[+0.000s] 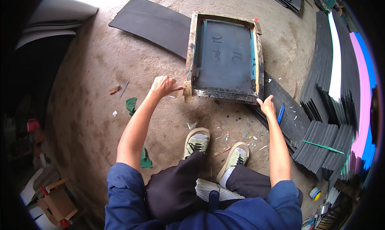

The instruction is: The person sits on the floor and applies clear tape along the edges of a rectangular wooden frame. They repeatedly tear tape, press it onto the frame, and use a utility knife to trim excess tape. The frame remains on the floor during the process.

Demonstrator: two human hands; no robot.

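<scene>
A wooden screen-printing frame (188, 57) with a dark mesh panel is in front of me, overlapping a flat black sheet (152, 23). Faint dark lettering shows on the mesh. My left hand (162, 87) is closed at the frame's near left corner, its thumb side against the wood; its other fingertips are partly hidden. At the near right corner my right hand (267, 105) grips the edge, thumb on the wood and fingers curled beside it. Just right of that hand, a blue utility knife (281, 114) lies on a long black strip (294, 124).
Stacks of black sheets (321, 144), one bundle tied with green string, stand at the right beside pink sheets (363, 81) and blue ones. Green scraps (131, 105) and small bits litter the concrete floor. A cardboard box (57, 204) sits lower left; a tape roll (315, 193) lies lower right.
</scene>
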